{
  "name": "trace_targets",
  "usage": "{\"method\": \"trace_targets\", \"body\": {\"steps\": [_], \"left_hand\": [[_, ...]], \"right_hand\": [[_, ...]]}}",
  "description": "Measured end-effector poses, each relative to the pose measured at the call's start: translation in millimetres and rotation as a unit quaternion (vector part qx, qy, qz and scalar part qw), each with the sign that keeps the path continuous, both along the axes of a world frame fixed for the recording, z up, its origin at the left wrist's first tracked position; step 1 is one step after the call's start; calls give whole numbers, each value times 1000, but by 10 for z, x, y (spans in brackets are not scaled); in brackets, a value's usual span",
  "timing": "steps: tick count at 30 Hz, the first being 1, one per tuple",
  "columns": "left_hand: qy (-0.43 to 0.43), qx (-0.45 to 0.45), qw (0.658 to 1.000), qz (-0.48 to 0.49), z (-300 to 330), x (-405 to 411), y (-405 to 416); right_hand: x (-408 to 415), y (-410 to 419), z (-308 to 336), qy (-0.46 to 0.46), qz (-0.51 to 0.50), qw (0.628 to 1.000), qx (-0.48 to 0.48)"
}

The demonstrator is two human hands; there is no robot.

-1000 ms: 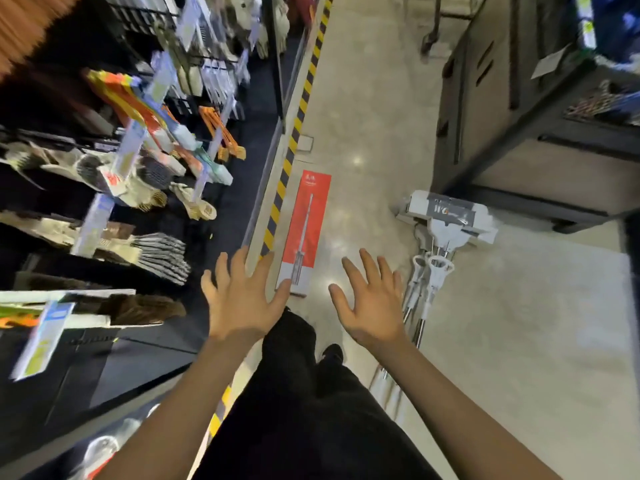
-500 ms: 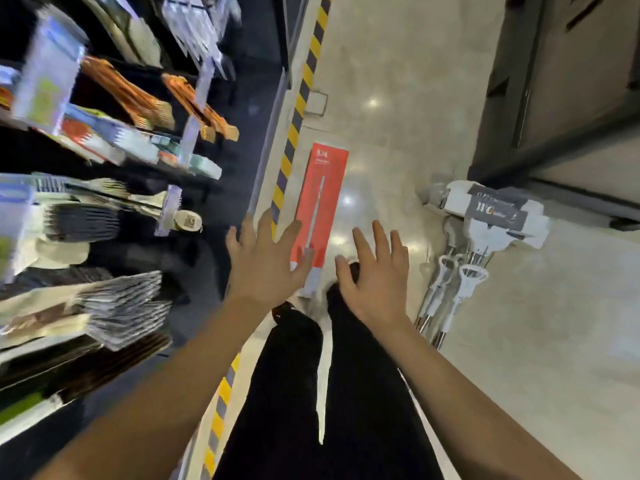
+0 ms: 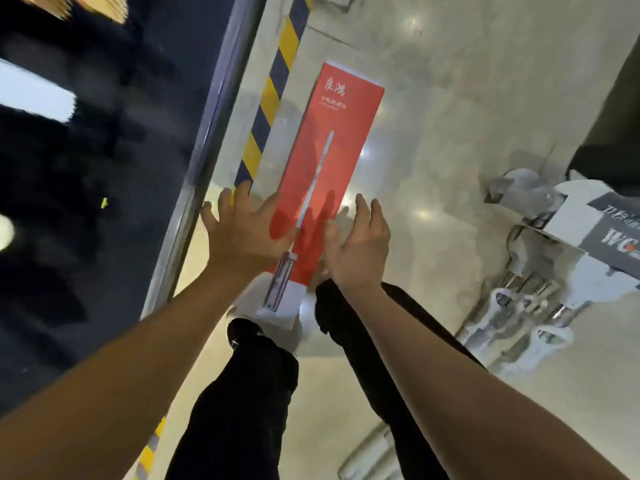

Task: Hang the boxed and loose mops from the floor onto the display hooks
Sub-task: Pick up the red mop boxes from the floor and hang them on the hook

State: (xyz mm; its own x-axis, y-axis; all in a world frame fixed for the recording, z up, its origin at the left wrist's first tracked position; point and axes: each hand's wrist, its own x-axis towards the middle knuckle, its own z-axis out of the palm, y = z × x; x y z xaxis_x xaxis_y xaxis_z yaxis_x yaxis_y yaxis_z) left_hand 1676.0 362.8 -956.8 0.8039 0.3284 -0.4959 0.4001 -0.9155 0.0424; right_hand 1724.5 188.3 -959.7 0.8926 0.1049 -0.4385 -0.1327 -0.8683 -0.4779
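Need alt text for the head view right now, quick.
Both open hands, left hand and right hand, reach down either side of a long red mop box lying on the floor; loose white mops lie to its right.

A polished stone-like floor (image 3: 433, 109) is seen throwing back bright spots of ceiling light, its pale surface smooth and glossy; a long red box (image 3: 329, 161) of smooth printed cardboard is shown lying on it, a faint sheen caught along its face and a white band at its near end; yellow-and-black hazard tape (image 3: 273, 95) is laid flat along the floor, matt by comparison; a brushed metal edge strip (image 3: 207, 140) is seen bordering the dark shelf base; the loose mops (image 3: 540, 296) are marked by white glossy plastic fittings, shiny metal tubes and a printed card sleeve; black matt cloth is worn on the legs (image 3: 249, 403).
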Motion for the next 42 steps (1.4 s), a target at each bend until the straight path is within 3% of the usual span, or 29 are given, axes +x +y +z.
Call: {"method": "trace_targets", "body": {"steps": [3, 9, 12, 15, 19, 23, 27, 42], "left_hand": [[13, -14, 998, 56, -736, 116, 23], [19, -146, 968, 204, -1777, 475, 124], [9, -239, 937, 254, -2024, 646, 161], [-14, -347, 881, 321, -2148, 758, 138], [-68, -387, 854, 340, -2066, 794, 107], [-99, -397, 839, 360, -1661, 671, 185], [-129, -394, 830, 372, -872, 571, 260], [-256, -346, 854, 294, 3175, 541, 163]], "right_hand": [[233, 142, -669, 111, -23, 993, -7], [641, 384, -1669, 184, -107, 977, 24], [778, 417, -1918, 219, -182, 955, 85], [853, 408, -2025, 249, -240, 928, 136], [835, 375, -1923, 282, -259, 891, 243], [757, 502, -1501, 227, -235, 898, 294], [751, 672, -765, 169, -236, 904, 313], [811, 335, 3017, 10, -127, 915, 382]]}}
